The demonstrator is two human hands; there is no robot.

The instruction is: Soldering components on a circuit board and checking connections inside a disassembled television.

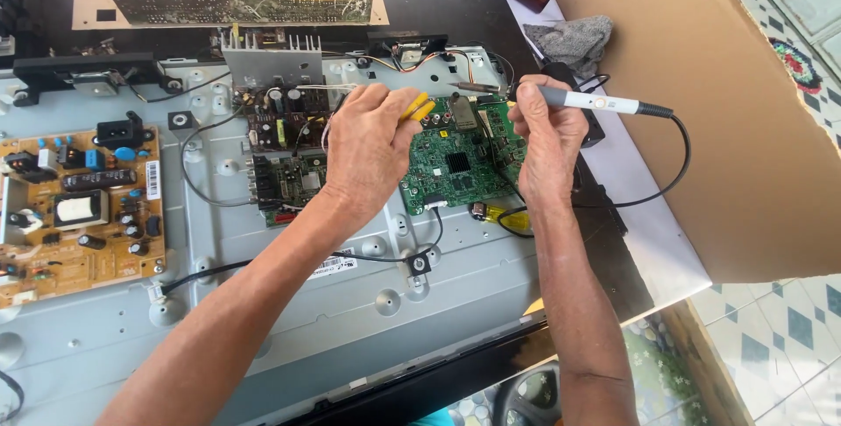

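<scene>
Fingers of right hand pinched narrow round grey soldering iron; long axis near level, tip pointing left over green circuit board. Left hand fingers closed on yellow-handled tool, just left of tip. Both hands above board; right nearer the tip.

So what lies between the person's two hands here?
In the head view, the green circuit board lies between the left hand and the right hand. The yellow-handled tool and the soldering iron tip reach over its upper edge.
</scene>
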